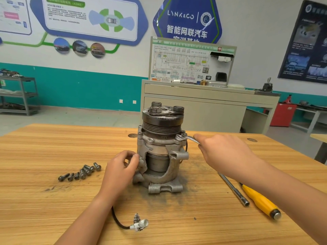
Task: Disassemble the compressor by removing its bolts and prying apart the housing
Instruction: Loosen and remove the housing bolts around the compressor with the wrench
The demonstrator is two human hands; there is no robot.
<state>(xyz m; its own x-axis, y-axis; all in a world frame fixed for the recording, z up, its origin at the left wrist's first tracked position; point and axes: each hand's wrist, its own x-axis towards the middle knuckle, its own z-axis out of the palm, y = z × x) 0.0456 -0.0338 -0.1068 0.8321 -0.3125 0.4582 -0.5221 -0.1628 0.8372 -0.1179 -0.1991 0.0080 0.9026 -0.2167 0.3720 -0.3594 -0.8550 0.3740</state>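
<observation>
Two hands: left hand [122, 167] seemingly pinches the compressor [174, 167], right hand [223, 153] grips a wrench [187, 138].

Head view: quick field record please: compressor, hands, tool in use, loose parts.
compressor: upright on wooden table, pulley end up
left hand: grips compressor's left side
right hand: holds wrench, head on an upper-right flange bolt
bolts: loose cluster on table, left of compressor
idle tools: yellow-handled screwdriver and metal bar, right of compressor
</observation>
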